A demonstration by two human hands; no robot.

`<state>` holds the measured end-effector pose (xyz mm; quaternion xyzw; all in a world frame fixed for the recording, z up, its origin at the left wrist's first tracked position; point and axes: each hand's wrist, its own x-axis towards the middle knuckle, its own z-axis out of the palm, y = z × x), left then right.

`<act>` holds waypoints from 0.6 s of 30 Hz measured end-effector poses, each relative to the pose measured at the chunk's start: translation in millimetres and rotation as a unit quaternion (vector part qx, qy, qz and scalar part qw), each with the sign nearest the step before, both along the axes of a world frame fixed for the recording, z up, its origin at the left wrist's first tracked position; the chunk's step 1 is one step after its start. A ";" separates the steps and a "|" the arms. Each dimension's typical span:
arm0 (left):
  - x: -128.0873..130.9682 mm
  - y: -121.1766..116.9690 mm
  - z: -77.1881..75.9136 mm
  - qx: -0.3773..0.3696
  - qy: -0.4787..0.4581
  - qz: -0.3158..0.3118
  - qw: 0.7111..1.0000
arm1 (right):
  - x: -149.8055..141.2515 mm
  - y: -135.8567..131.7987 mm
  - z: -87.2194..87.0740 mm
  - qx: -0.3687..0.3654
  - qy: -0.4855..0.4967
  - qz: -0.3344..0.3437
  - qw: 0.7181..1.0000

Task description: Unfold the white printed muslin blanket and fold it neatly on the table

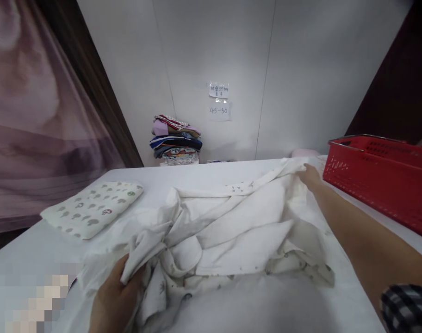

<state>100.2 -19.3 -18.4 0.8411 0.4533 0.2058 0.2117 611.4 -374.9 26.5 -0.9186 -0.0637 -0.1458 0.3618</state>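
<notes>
A crumpled white cloth (238, 222) with small printed motifs spreads across the white table in front of me. My left hand (119, 291) grips its near left part, thumb on top and fingers underneath. Farther off on the right, my right hand (307, 175) pinches the cloth's far corner, arm stretched out. Between the hands the fabric hangs in loose folds, and its printed side shows along the lower edge. A folded white cloth with mushroom prints (93, 208) lies flat to the left, touched by neither hand.
A red plastic basket (377, 180) with a metal handle stands at the right on the table (155, 178). Folded clothes (176, 141) are stacked at the back by the wall. Two paper labels (220, 101) hang there. A pinkish curtain (40, 115) borders the left side.
</notes>
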 end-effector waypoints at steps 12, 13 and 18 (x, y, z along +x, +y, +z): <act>6.2 -26.3 -16.1 0.116 0.026 -0.104 0.987 | -79.8 154.5 -37.1 -0.090 0.105 0.301 0.943; 6.8 -28.4 -20.4 0.143 0.024 -0.117 0.982 | -88.6 171.2 -42.2 -0.099 0.111 0.322 0.935; 9.5 -31.5 -33.5 0.225 -0.027 -0.155 0.961 | -121.5 237.5 -61.5 -0.148 0.109 0.363 0.914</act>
